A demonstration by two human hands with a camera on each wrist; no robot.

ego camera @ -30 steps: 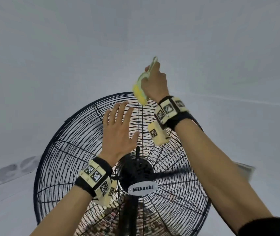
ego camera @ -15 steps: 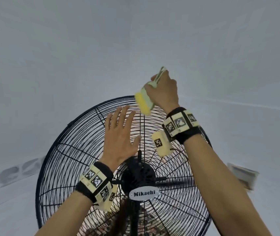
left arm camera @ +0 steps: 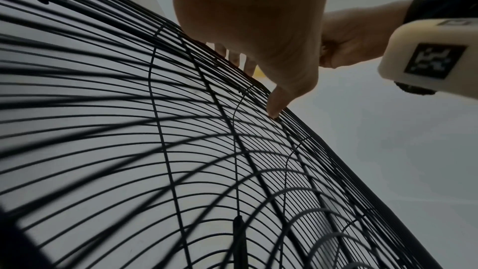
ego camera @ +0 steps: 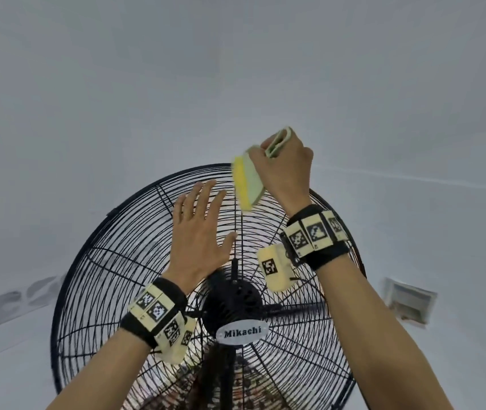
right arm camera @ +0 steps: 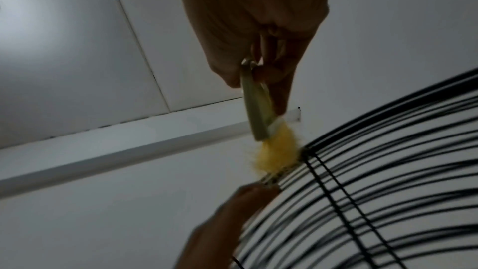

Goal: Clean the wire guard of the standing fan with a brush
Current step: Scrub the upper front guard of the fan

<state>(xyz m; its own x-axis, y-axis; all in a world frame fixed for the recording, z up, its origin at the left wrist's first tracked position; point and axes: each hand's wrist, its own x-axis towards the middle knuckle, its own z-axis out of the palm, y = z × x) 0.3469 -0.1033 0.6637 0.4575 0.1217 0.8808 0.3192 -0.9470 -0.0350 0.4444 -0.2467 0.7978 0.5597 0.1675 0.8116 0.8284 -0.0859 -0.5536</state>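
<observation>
A black wire guard [ego camera: 111, 261] of the standing fan fills the lower head view, with a silver "Mikachi" badge [ego camera: 242, 333] at its hub. My left hand [ego camera: 198, 232] lies flat and open on the guard's upper part, fingers straight; the left wrist view shows the thumb tip [left arm camera: 274, 107] touching the wires [left arm camera: 181, 130]. My right hand [ego camera: 284, 170] grips the pale green handle of a brush [ego camera: 249, 184]. Its yellow bristles [right arm camera: 275, 154] press on the guard's top rim [right arm camera: 362, 150], just right of the left fingertips [right arm camera: 253, 191].
A plain white wall and ceiling [ego camera: 235, 69] lie behind the fan. A small white vent-like box [ego camera: 410, 300] is on the wall at right. A white ledge [right arm camera: 116, 150] runs along the wall in the right wrist view.
My right hand with the brush has come down and slightly right, from above the rim onto the guard's top wires. The left hand stays flat on the guard.
</observation>
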